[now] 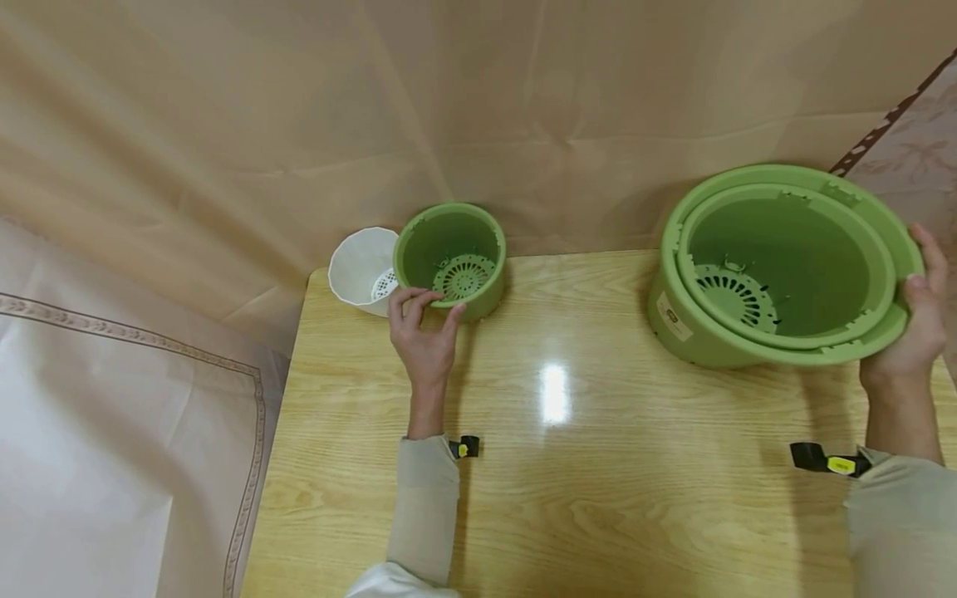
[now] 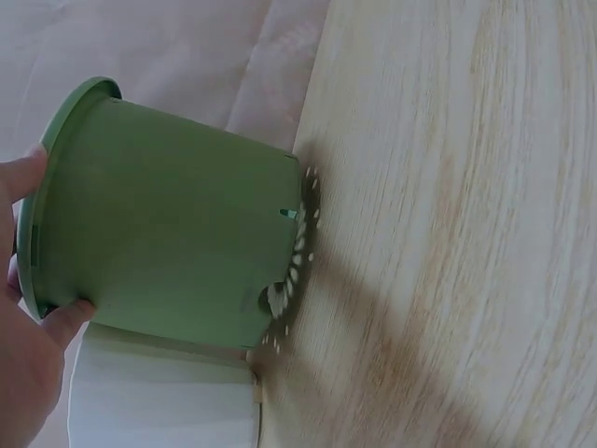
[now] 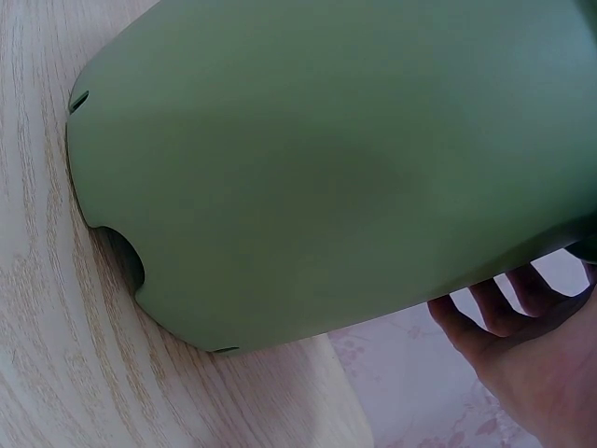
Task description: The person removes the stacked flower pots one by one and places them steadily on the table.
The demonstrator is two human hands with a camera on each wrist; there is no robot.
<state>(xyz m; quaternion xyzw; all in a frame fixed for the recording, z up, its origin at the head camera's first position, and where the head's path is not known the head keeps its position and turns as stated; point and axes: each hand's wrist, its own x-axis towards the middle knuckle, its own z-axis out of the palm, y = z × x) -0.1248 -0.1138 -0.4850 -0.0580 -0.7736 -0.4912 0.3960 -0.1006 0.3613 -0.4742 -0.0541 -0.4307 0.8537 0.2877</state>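
Background: beige draped cloth (image 1: 224, 124) hangs behind and to the left of the work area.
Surface: a glossy light wood-grain counter (image 1: 553, 465) carries all items; a light glare sits near its middle.
Small green pot (image 1: 451, 259): stands at the far left corner of the counter, open end up, with a slotted disc visible at its bottom.
White pot (image 1: 361, 267): stands just beside the small green pot, on its left, at the counter's corner; the two appear to touch.
Left hand (image 1: 423, 335): fingers (image 1: 409, 301) curl over the near rim of the small green pot, thumb on the outer wall; the left wrist view confirms the grip on the rim.
Large green pot (image 1: 691, 328): stands at the far right of the counter, tilted toward the camera.
Inner green pot (image 1: 785, 266): nested inside the large green pot, slotted base visible.
Right hand (image 1: 915, 320): grips the right-hand rim of the nested pair, fingers (image 3: 499, 313) curled under the edge.
Sleeves: beige, on both forearms.
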